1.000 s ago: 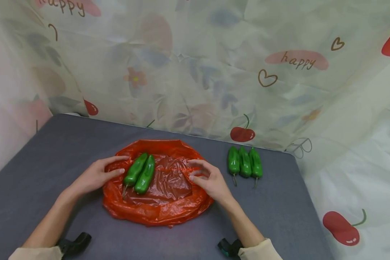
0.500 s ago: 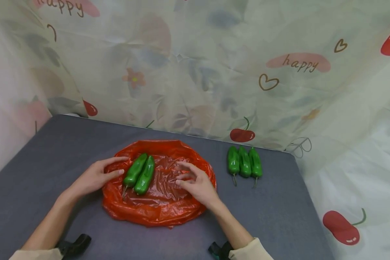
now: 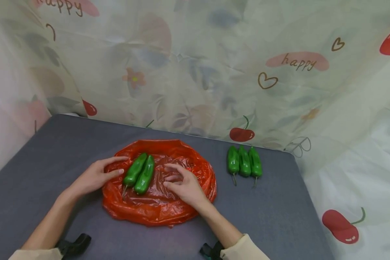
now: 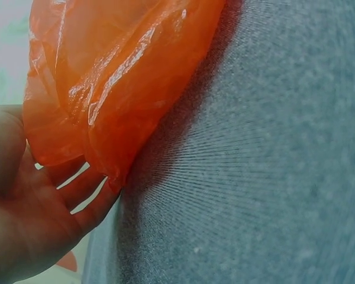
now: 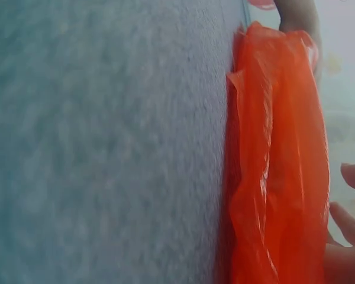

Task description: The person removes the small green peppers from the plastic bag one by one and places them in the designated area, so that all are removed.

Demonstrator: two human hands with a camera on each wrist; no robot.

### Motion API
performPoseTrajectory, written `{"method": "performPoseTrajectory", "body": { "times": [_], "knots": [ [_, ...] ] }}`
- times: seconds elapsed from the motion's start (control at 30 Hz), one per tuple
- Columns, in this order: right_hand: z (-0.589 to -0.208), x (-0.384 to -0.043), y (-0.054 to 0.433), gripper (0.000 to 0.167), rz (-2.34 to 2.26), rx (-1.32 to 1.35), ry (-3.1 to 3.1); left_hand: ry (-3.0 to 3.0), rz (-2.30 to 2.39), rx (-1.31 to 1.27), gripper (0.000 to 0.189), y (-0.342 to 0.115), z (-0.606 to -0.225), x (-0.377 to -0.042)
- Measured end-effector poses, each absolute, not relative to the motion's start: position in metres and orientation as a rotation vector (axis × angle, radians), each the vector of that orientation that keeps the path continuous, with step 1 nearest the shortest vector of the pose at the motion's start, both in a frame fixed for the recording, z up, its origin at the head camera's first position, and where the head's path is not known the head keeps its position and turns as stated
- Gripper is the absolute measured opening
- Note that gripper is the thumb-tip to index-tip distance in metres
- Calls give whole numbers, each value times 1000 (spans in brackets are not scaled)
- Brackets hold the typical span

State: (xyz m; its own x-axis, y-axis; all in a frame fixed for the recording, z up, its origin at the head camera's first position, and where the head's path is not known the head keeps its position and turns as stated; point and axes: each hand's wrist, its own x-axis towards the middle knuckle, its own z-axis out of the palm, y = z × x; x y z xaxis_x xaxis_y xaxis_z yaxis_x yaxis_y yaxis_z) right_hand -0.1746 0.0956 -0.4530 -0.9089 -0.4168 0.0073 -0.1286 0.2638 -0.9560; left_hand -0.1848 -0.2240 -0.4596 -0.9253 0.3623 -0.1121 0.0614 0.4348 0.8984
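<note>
A red plastic bag (image 3: 162,213) lies spread on the table with its mouth rolled wide. Two glossy green chili peppers (image 3: 139,174) lie side by side in its left part. At the bag's left rim is my left hand (image 3: 92,177), its thumb and fingers extended and touching the plastic. The left wrist view shows fingers of that hand (image 4: 89,201) partly behind the orange-looking film. Over the bag's right half hovers my right hand (image 3: 185,186), fingers loosely bent, holding nothing. The right wrist view catches only part of it (image 5: 349,231) past the bag's side.
Three more green chili peppers (image 3: 245,162) lie in a row on the grey table (image 3: 273,216), right of the bag. A printed curtain (image 3: 195,72) stands behind the table's far edge. Black wrist mounts (image 3: 74,245) sit near the sleeves.
My right hand has moved left from the bag's right rim to above its inside. The left hand and the peppers have stayed put.
</note>
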Motion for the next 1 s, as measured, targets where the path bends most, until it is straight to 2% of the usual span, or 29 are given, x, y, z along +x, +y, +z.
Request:
{"method": "performPoseTrajectory", "body": {
  "times": [0.63, 1.0],
  "knots": [
    [-458, -176, 67, 55, -1500, -563, 2362, 2434, 1465, 329, 53, -222, -462, -183],
    [-460, -178, 58, 66, -1288, -577, 2411, 2467, 1451, 349, 50, -223, -462, -183]
  ]
}}
